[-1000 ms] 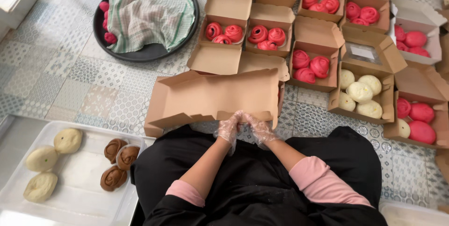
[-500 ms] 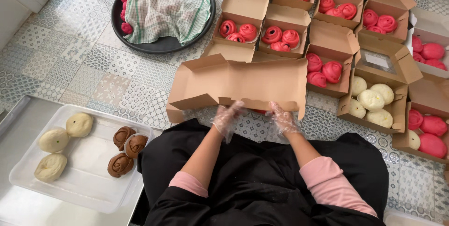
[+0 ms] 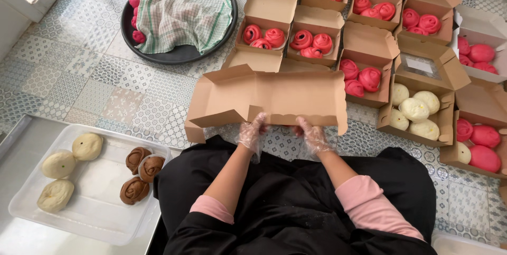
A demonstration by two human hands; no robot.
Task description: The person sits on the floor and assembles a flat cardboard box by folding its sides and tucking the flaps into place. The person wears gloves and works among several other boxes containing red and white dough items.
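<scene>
A flat brown cardboard box blank (image 3: pixel 274 96) is lifted off the tiled floor in front of my lap, its flaps partly folded. My left hand (image 3: pixel 251 132) in a clear plastic glove grips its near edge left of centre. My right hand (image 3: pixel 313 135), also gloved, holds the same edge a little to the right. Both hands sit close together under the cardboard.
Several open brown boxes (image 3: pixel 369 49) with pink rose-shaped buns fill the floor behind; one box (image 3: pixel 417 112) holds pale buns. A dark round tray (image 3: pixel 179 54) under a checked cloth lies at back left. A clear tray (image 3: pixel 95 202) with pale and brown buns sits at left.
The cardboard blank has been raised and unfolded wider, and my hands have moved apart along its near edge. The view has shifted slightly.
</scene>
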